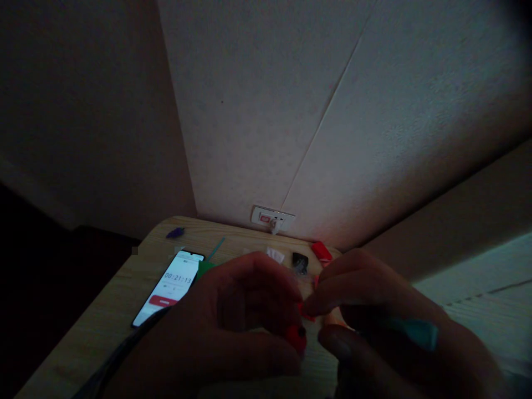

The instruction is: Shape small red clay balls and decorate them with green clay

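Note:
My left hand [233,327] is curled, with thumb and fingers around a small red piece [296,338] that looks like modelling clay and bears a black dot. My right hand [374,316] is close on the right, its index fingertip near the top of the red piece. A teal plastic tool [419,333] lies across the right hand, its flat end sticking out behind the fingers. Whether the right fingertips also pinch a bit of clay is too dark to tell. Behind the hands, small packets lie on the wooden table: a red one [321,251], a black one [300,262] and a white one [275,255].
A phone [170,288] showing a running timer lies on the table [103,310] at left. Near it are a thin teal stick [216,249], a green piece [204,269] and a small purple item [175,233]. A wall socket [273,218] with a plug stands behind the table edge.

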Demonstrator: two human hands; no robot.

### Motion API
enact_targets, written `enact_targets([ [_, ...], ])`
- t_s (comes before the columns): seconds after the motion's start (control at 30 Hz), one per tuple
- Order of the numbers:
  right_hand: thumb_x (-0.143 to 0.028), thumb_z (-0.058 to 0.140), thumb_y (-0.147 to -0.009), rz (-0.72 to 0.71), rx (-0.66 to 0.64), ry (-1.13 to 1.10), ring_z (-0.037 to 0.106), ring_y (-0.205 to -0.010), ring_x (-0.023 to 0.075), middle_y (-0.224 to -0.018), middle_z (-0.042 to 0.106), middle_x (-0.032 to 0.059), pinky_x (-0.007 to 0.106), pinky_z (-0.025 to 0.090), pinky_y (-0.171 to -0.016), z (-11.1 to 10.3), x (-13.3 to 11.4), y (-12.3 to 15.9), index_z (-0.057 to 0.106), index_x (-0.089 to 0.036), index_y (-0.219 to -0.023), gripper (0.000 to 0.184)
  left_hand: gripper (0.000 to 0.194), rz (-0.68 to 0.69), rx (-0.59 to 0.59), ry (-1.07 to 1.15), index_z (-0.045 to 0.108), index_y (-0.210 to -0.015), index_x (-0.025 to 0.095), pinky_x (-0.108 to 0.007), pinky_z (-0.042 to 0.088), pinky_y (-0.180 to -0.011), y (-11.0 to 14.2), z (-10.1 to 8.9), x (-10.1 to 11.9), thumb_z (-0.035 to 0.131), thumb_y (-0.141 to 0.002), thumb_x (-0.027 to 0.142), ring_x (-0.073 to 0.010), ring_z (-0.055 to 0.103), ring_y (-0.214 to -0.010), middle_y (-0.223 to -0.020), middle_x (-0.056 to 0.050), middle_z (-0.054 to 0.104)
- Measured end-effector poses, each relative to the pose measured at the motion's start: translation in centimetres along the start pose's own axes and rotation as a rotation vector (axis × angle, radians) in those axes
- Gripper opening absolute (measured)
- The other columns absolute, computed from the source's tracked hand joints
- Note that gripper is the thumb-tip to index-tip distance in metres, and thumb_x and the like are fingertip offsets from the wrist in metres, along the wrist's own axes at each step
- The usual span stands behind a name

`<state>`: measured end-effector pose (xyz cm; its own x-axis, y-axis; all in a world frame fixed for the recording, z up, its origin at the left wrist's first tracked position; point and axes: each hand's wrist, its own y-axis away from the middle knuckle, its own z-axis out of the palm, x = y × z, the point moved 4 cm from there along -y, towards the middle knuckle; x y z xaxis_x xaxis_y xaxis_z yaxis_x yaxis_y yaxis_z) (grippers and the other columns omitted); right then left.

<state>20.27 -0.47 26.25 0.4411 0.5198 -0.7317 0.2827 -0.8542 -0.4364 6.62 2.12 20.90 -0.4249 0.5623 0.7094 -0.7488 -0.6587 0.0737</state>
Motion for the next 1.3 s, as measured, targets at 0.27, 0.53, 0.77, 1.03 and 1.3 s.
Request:
enact_targets([
  [0.27, -0.007, 0.061, -0.075, 0.024, 0.019, -0.093, 0.061, -0.069, 0.0086, -0.078, 0.062, -0.0039, 0.014, 0.05, -0.062, 0.25, -0.3, -0.18, 0.064, -0.028, -0.087, 0.025, 0.028, 0.063, -0.064, -0.024, 0.065, -0.09, 0.023, -0.013, 0.042, -0.062, -0.39, -0.05, -0.18, 0.077, -0.068, 0.01, -0.0053, 0.058, -0.071, -0.078, 0.006, 0.064],
  [0.53, -0.011, 0.061, -0.078, 0.032, -0.004, -0.063, 0.063, -0.074, 0.0107, -0.08, 0.064, -0.002, 0.016, 0.051, -0.064, 0.15, -0.29, -0.18, 0.064, -0.026, -0.088, 0.018, 0.025, -0.014, 0.013, 0.014, 0.065, -0.084, 0.02, -0.014, 0.042, -0.061, -0.11, 0.59, 0.27, 0.077, -0.065, 0.009, -0.0063, 0.056, -0.068, -0.074, 0.005, 0.064],
  [0.77, -0.01, 0.06, -0.077, 0.031, 0.045, -0.058, 0.062, -0.069, 0.0099, -0.077, 0.064, -0.0029, 0.017, 0.05, -0.061, 0.25, -0.5, -0.29, 0.064, -0.025, -0.084, 0.017, 0.025, -0.055, 0.044, 0.022, 0.065, -0.084, 0.021, -0.014, 0.042, -0.059, 0.06, 0.74, 0.5, 0.078, -0.065, 0.012, -0.0062, 0.058, -0.067, -0.075, 0.005, 0.065],
  [1.03, -0.008, 0.06, -0.076, 0.035, 0.027, -0.077, 0.061, -0.07, 0.0094, -0.077, 0.062, -0.003, 0.016, 0.05, -0.063, 0.0, -0.26, -0.24, 0.063, -0.025, -0.083, 0.019, 0.023, -0.043, 0.03, 0.021, 0.066, -0.083, 0.02, -0.013, 0.042, -0.061, -0.06, 0.73, 0.42, 0.078, -0.065, 0.013, -0.006, 0.059, -0.068, -0.074, 0.005, 0.066],
  [1.3, -0.015, 0.063, -0.08, 0.025, 0.055, -0.058, 0.061, -0.064, 0.0091, -0.073, 0.062, -0.0025, 0.016, 0.049, -0.056, 0.22, -0.64, -0.24, 0.065, -0.025, -0.08, 0.01, 0.022, -0.071, 0.071, 0.034, 0.066, -0.081, 0.019, -0.014, 0.044, -0.063, 0.06, 0.77, 0.65, 0.075, -0.066, 0.007, -0.0062, 0.06, -0.067, -0.074, 0.005, 0.067],
])
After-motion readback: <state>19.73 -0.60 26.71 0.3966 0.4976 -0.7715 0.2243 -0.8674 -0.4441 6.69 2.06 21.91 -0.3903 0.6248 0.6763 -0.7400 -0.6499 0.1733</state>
